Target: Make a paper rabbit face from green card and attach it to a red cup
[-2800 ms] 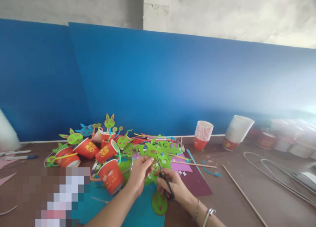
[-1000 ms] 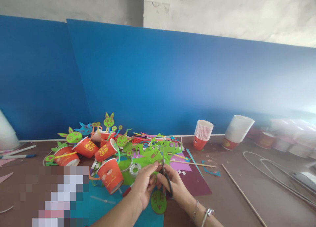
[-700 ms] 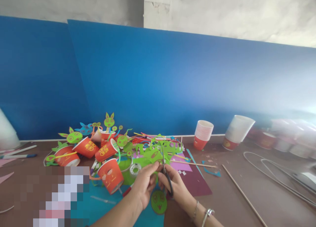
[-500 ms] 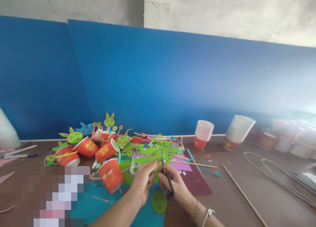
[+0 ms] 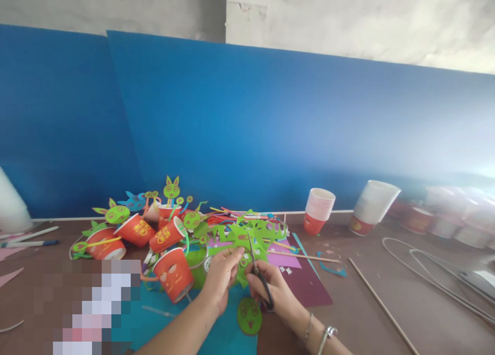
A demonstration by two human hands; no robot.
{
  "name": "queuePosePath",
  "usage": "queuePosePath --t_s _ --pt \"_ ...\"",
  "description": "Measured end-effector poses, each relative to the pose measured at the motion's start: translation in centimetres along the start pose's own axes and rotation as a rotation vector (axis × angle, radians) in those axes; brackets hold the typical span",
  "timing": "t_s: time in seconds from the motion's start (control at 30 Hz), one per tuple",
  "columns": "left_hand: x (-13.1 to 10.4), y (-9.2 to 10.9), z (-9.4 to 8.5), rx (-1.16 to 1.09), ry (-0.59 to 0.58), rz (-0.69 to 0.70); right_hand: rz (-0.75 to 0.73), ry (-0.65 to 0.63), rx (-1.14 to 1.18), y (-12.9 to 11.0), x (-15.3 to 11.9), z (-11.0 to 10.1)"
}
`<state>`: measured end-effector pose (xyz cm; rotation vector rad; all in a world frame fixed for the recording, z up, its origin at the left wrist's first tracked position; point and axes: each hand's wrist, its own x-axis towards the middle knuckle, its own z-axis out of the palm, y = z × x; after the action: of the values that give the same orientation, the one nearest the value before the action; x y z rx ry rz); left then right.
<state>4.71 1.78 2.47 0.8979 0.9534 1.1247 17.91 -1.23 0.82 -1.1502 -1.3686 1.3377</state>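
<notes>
we face a broad blue panel (image 5: 270,128) that stands behind the brown tabletop surface (image 5: 328,324). on this surface, close to us, we have a teal rectangular paper sheet (image 5: 232,337), and to its right a maroon paper sheet (image 5: 313,290) partly under a light purple sheet (image 5: 276,259). past our hands spreads a heap of bright green cut-paper scraps (image 5: 235,233). to the left of it, red paper cups (image 5: 175,277) with yellow lettering and pictures lie tipped over in a cluster; well to the right, a stack of red and white paper cups (image 5: 319,210) stands near the panel.

our left hand (image 5: 222,277) is over the teal sheet, its thumb and forefinger pinching a small green paper piece with a reddish outline (image 5: 243,236), which blends into the scraps behind. our right hand (image 5: 273,288) has its fingers curled around black-handled scissors (image 5: 263,284), the blades pointing away from us, just beside that piece. just below the right hand, across the teal sheet's right edge, we see a round green paper face (image 5: 249,316) drawn in reddish lines. smallest are the white paper squares (image 5: 286,270) on the purple sheet.
</notes>
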Motion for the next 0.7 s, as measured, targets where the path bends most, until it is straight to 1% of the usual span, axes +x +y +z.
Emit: queuePosePath --t_s 0.2,0.33,0.5,0.7 --pt "0.28 0.1 -0.26 0.035 0.038 0.034 0.023 -0.038 0.0 0.21 -0.02 0.08" --pt "0.48 0.0 -0.32 0.135 0.064 0.08 0.014 -0.036 0.002 0.36 0.02 0.07" --pt "0.64 -0.12 -0.44 0.183 0.047 0.101 0.015 -0.025 0.017 0.33 0.07 0.12" --pt "0.53 0.18 -0.59 0.133 0.031 0.096 0.003 -0.02 0.018 0.27 0.07 -0.01"
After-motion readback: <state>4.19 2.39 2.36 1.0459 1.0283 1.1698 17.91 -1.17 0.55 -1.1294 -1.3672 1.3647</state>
